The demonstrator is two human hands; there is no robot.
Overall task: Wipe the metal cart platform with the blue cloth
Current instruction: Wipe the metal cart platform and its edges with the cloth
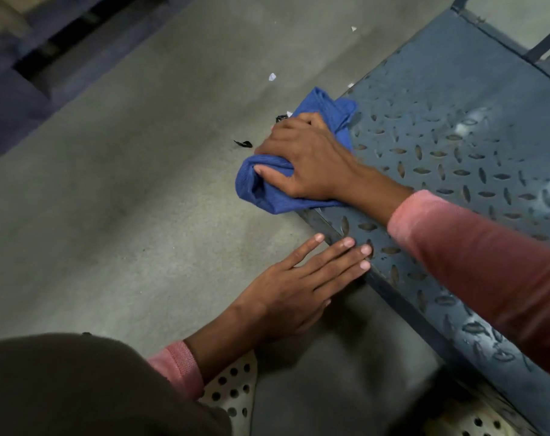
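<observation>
Right now your right hand (305, 158) reaches in from the right of the frame, knuckles up, with fingers and thumb curled tight around a bunched blue cloth (267, 196), pressing it down at the near-left corner of the metal cart platform (456, 105), close to the centre of the frame. Your left hand (286, 294) lies flat lower down, fingers straight and spread, holding nothing, its fingertips (349, 243) resting on the platform's near edge. That edge runs diagonally toward the lower right, and the cloth overhangs the corner above the grey floor (125, 199), which spreads wide across the left of the frame. To the upper right the platform's raised-diamond tread lies uncovered up to a dark rail at its far side. The cloth is crumpled into thick folds, with one flap sticking up behind your knuckles. A small dark scrap (243, 143) lies on the floor just left of it.
</observation>
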